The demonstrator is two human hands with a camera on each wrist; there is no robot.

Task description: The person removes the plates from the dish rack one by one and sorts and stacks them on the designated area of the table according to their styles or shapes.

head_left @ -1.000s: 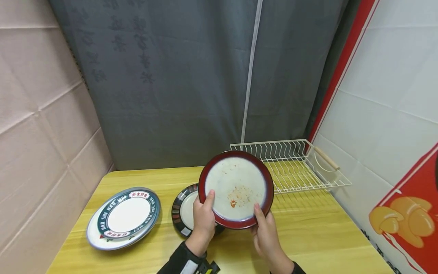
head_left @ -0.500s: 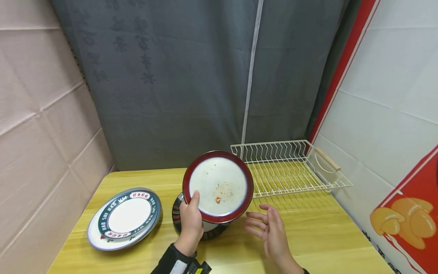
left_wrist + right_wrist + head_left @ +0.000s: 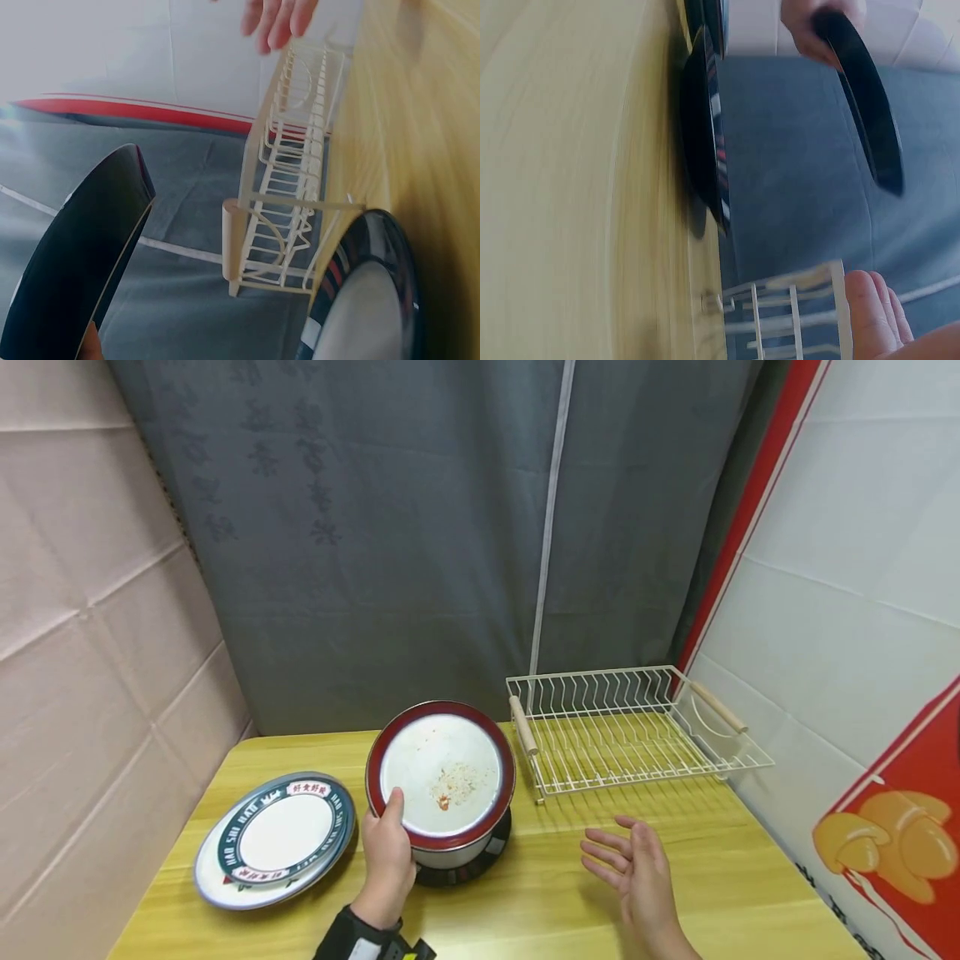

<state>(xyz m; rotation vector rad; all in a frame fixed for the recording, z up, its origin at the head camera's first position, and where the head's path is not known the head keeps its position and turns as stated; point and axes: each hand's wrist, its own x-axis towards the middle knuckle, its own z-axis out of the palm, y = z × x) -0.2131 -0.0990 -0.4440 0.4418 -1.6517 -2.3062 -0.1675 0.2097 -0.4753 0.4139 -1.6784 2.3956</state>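
Observation:
My left hand point(image 3: 390, 852) pinches the left edge of a red-rimmed plate point(image 3: 427, 752), thumb on its pale face. Brown crumbs and an orange scrap are stuck to that face. Both wrist views show the plate's dark underside point(image 3: 82, 255) lifted off the table. Partly hidden beneath it, a black-rimmed plate point(image 3: 491, 852) rests on the table; its patterned rim point(image 3: 718, 142) shows in the right wrist view. To the right, my right hand point(image 3: 637, 877) is held in the air with fingers extended and nothing in it, in front of the cream wire dish rack point(image 3: 622, 727).
A stack of plates point(image 3: 277, 835), the top one ringed in green with lettering, lies on the left of the wooden table point(image 3: 540, 910). The rack has wooden handles point(image 3: 522, 727) at both ends. A grey curtain point(image 3: 390, 543) hangs behind, and a white wall point(image 3: 862, 585) bounds the right.
The right hand has let go of the red-rimmed plate and moved right. The left hand has carried that plate leftward, over the black-rimmed one, uncovering the rack's left handle.

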